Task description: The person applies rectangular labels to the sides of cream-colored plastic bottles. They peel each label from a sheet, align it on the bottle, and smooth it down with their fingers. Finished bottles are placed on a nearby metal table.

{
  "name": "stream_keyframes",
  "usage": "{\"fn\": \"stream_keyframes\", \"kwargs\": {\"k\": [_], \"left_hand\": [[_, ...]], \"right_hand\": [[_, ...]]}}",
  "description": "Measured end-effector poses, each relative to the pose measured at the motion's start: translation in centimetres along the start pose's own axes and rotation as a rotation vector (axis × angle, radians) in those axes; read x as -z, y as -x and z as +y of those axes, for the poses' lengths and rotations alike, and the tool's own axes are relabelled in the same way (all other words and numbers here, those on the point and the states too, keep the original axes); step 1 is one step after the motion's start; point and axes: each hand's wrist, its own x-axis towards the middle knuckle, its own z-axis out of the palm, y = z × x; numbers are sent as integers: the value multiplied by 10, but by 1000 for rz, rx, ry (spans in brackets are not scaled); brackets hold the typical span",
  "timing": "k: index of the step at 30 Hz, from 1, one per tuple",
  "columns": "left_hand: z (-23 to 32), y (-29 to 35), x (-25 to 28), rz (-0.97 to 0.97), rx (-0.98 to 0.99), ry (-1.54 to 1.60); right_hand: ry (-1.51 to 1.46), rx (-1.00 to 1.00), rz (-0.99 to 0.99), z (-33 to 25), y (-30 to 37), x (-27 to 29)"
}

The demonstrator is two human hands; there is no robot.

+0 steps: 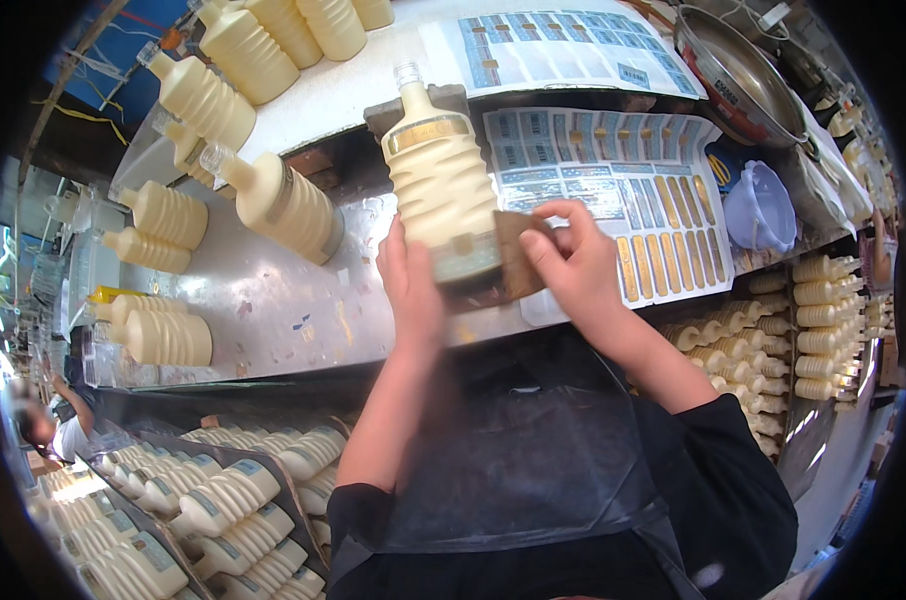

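A cream ribbed bottle [439, 180] with a clear cap lies lengthwise on a dark block on the steel table [263, 300], neck pointing away from me. My left hand [410, 280] presses flat against the bottle's lower left side. My right hand [573, 262] pinches at the bottle's lower right edge, fingers curled over a brown cardboard piece [515, 262]. A gold band label wraps the bottle's shoulder. A sheet of blue and gold stickers [633, 200] lies just right of the bottle.
Several unlabelled cream bottles [273, 200] lie at the table's left and back. A second sticker sheet [573, 45], a metal bowl [738, 75] and a lilac plastic cup [763, 205] sit at the back right. Racks of bottles [813, 330] stand right and lower left [223, 500].
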Motion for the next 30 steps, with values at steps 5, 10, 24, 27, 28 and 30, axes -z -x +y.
{"fn": "stream_keyframes", "kwargs": {"k": [5, 10, 24, 27, 28, 30], "left_hand": [[2, -5, -9, -4, 131, 162], [-8, -1, 0, -57, 62, -13], [13, -14, 9, -103, 219, 602], [14, -26, 10, -96, 213, 474], [11, -31, 7, -104, 218, 423], [-8, -34, 5, -107, 135, 190]], "right_hand": [[229, 331, -92, -24, 5, -19], [185, 87, -88, -2, -5, 0], [-214, 72, 107, 7, -58, 2], [5, 320, 111, -45, -83, -23], [93, 352, 76, -56, -88, -30], [261, 375, 19, -62, -99, -38]]}}
